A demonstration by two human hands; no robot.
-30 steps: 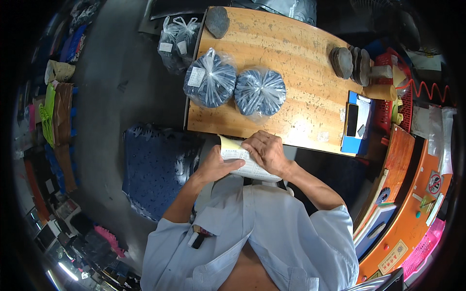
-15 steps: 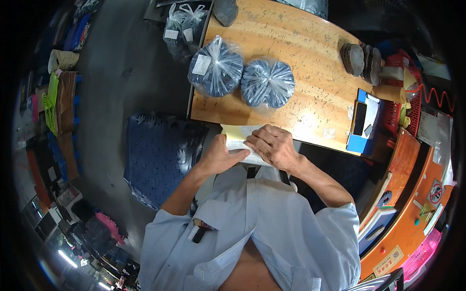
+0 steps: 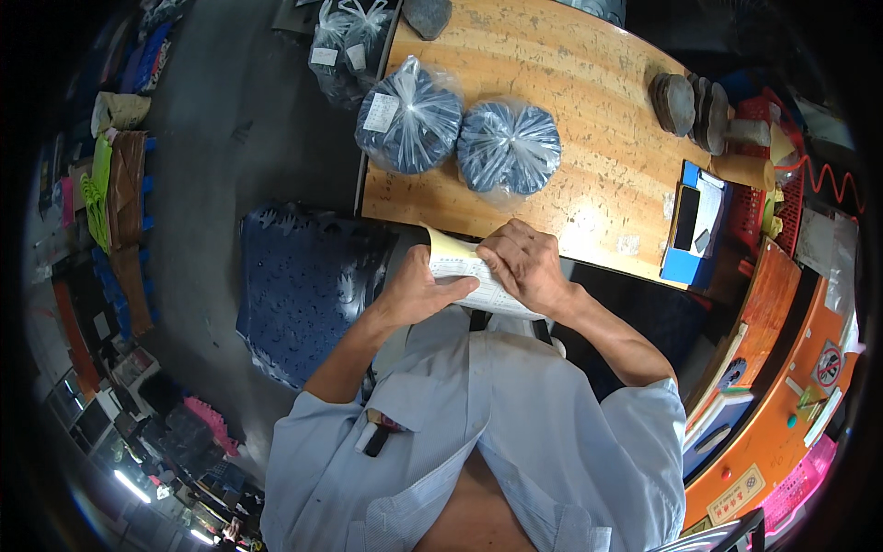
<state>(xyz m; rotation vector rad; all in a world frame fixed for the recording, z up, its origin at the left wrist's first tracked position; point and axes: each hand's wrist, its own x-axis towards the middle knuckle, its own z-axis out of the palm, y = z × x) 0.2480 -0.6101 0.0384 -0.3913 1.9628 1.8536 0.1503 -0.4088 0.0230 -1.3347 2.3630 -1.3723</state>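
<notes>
A pad of printed paper forms (image 3: 478, 293) with a yellow sheet (image 3: 451, 247) along its far side is held low in front of my shirt, just off the table's near edge. My left hand (image 3: 416, 293) grips its left end, thumb lying across the white page. At the right end, my right hand (image 3: 526, 269) has its fingers curled over the pad's upper edge. Beyond my hands, two knotted clear plastic bags of dark blue pieces stand side by side: the left bag (image 3: 411, 138) bears a white label (image 3: 381, 112), and the right bag (image 3: 509, 152) shows none.
The worn wooden table (image 3: 589, 120) carries stacked flat grey discs (image 3: 676, 103) and a blue clipboard (image 3: 681, 267) with a black phone (image 3: 686, 218) on it. More tied bags (image 3: 349, 64) stand left of the table. A dark blue covered surface (image 3: 303, 294) lies left of my arm.
My right hand has moved slightly up and right along the pad. More of the white printed page shows between my hands, and the yellow sheet stands more folded back.
</notes>
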